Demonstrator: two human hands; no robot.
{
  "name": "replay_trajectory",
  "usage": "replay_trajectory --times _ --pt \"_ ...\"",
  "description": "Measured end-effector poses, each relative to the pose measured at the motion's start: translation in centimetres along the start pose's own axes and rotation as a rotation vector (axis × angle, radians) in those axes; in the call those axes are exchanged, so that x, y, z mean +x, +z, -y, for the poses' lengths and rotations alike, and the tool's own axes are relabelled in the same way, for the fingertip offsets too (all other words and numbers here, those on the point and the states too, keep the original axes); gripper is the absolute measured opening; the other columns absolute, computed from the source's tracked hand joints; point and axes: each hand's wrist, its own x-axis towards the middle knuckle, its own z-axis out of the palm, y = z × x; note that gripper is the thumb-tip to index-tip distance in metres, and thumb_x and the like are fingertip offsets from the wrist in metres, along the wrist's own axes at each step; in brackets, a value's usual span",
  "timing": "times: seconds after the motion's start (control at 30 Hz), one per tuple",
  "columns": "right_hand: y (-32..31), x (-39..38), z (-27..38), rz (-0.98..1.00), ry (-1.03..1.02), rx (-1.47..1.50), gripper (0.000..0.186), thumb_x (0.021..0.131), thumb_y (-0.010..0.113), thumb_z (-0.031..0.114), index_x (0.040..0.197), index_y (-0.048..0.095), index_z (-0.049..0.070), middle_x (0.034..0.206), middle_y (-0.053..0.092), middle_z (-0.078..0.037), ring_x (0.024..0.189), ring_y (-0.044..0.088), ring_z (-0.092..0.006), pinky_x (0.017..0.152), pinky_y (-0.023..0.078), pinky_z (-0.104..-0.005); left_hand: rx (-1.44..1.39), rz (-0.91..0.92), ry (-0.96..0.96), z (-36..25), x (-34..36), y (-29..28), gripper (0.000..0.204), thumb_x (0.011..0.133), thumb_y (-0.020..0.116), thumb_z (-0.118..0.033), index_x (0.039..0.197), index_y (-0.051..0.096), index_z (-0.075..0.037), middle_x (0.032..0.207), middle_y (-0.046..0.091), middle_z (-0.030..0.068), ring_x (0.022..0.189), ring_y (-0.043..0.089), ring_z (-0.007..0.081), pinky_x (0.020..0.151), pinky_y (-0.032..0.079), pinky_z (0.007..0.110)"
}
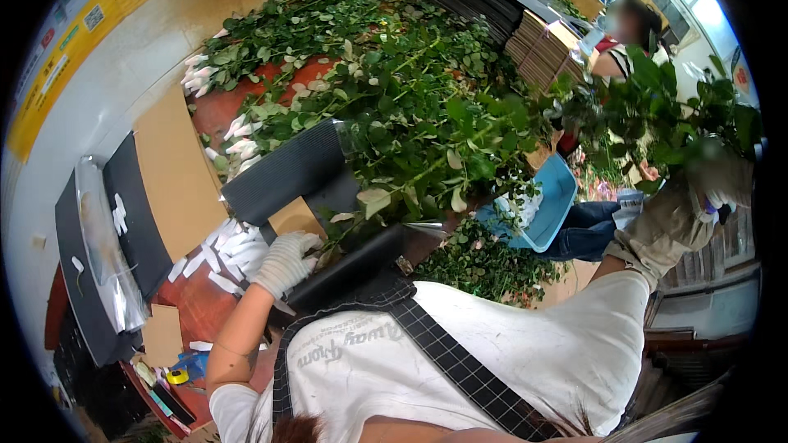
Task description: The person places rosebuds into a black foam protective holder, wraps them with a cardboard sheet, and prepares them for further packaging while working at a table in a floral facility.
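My left hand (287, 262), in a whitish knitted glove, rests at the near edge of the table beside a rolled black sheet (349, 267). Its fingers are curled; what lies under them is hidden. White tubular bud sleeves (238, 250) are piled just left of it. Out to the far right my raised right hand (722, 189), gloved and partly blurred, appears closed around leafy rose stems (665, 107). A khaki sleeve cover (669, 221) covers that forearm. Cut rose stems (460, 135) lie heaped across the table, some buds (197, 78) wrapped in white.
A black corrugated sheet (287, 172) and brown cardboard (176, 180) lie on the red table. Stacked flattened cartons (538, 53) stand behind. A blue bin (554, 205) sits right of the heap, above leaves on the floor. Another person (632, 37) is at the back right.
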Motion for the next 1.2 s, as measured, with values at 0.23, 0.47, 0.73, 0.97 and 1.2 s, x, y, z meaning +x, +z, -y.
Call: replay_trajectory --times 0.23,0.47,0.73,0.97,1.2 --pt "2.1 -5.1 -1.6 0.062 0.036 0.159 0.033 0.090 0.049 0.009 0.122 0.047 0.000 0.114 0.053 -0.011 0.095 0.056 -0.0198 0.083 0.046 -0.0313 -0.890 0.126 -0.363 -1.4 -0.1 -1.6 0.015 0.074 0.060 -0.011 0.082 0.058 0.001 0.076 0.056 0.0056 0.063 0.054 0.0120 0.060 0.042 0.025" --pt "11.1 -15.5 -7.3 0.310 -0.250 -0.187 0.015 0.087 0.053 0.013 0.082 0.062 0.001 0.084 0.063 -0.009 0.058 0.058 -0.0192 0.045 0.045 -0.0278 -0.630 0.113 -0.414 1.8 -0.7 -0.2 0.011 0.079 0.052 -0.011 0.082 0.059 -0.003 0.058 0.055 0.0064 0.049 0.056 0.0176 0.048 0.045 0.029" --pt "6.2 -3.5 -0.3 -0.079 -0.188 0.096 0.027 0.086 0.057 0.023 0.103 0.055 0.002 0.099 0.062 -0.009 0.085 0.059 -0.0177 0.072 0.047 -0.0299 -0.077 0.062 -0.153 2.6 0.3 2.1 0.025 0.071 0.059 -0.022 0.089 0.064 -0.005 0.089 0.062 0.0160 0.085 0.057 0.0354 0.078 0.045 0.042" --pt "2.4 0.1 -1.8 -0.064 -0.251 -0.203 0.027 0.090 0.054 0.022 0.109 0.056 0.004 0.104 0.062 -0.007 0.086 0.059 -0.0148 0.074 0.048 -0.0276 -0.055 0.035 -0.125 2.0 -0.1 1.7 0.025 0.069 0.059 -0.021 0.088 0.063 -0.004 0.087 0.061 0.0156 0.087 0.057 0.0345 0.080 0.044 0.042" --pt "10.2 -5.7 -7.4 0.135 0.101 -0.096 0.029 0.085 0.057 0.011 0.114 0.057 0.005 0.099 0.062 -0.005 0.098 0.055 -0.0172 0.087 0.043 -0.0280 -0.018 0.077 -0.201 1.5 -0.5 1.1 0.024 0.071 0.059 -0.021 0.088 0.062 -0.005 0.088 0.061 0.0154 0.088 0.056 0.0345 0.079 0.044 0.042"
